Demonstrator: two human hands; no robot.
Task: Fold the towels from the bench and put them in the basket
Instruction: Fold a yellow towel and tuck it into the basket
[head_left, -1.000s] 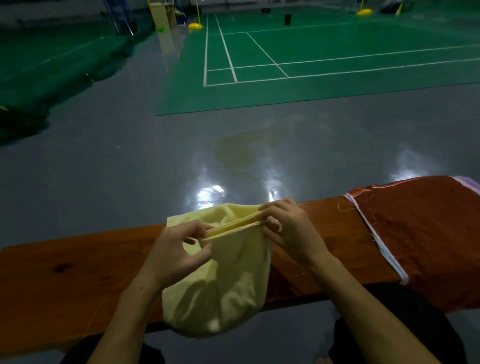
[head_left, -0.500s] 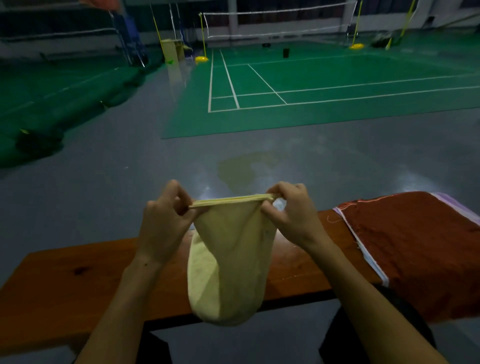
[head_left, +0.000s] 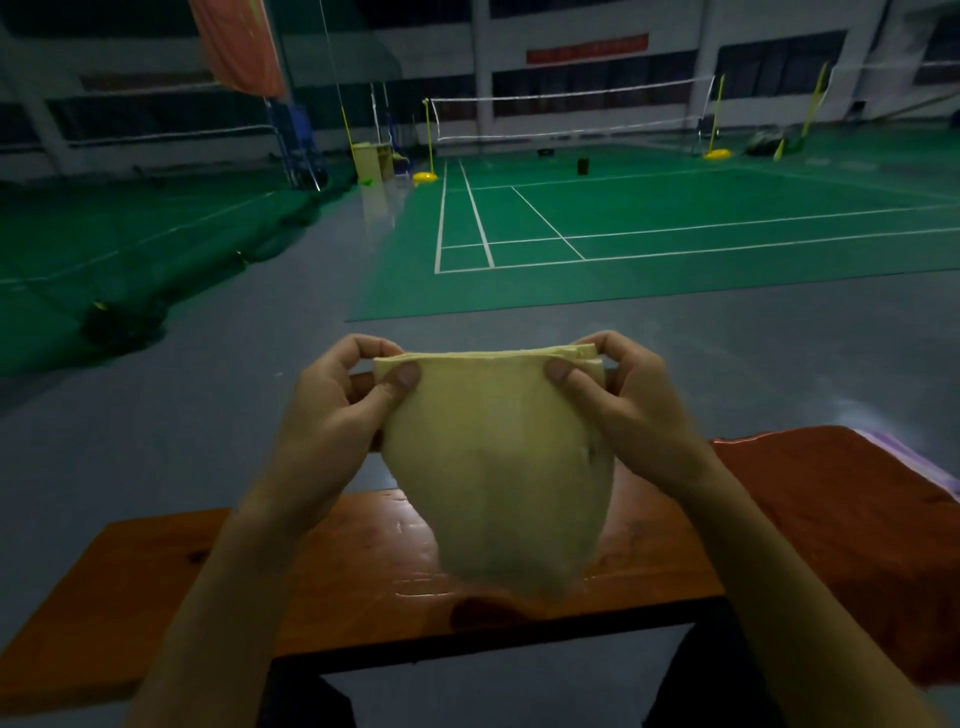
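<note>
The yellow towel hangs in the air between the two hands, lifted clear above the counter. It is pinched along its top edge, where several layers stack together, so it appears already folded more than once. Holding it by that edge lets the layers hang and line up under their own weight, which probably serves to even them before the next fold or the drop into the basket. No basket shows in this view.

The left hand grips the left top corner: its thumb presses the near face of the cloth, and its fingers curl over the edge to the far side. The right hand mirrors this on the right top corner, thumb on the near face, fingers hooked over the stacked edge. Both sets of fingers are narrow, closed on the towel. The forearms rise from below and converge, wrists bent slightly inward, hands level with each other.

To the right of the right fingers, and lower, a red towel lies spread over the counter's end, not yet folded.
</note>
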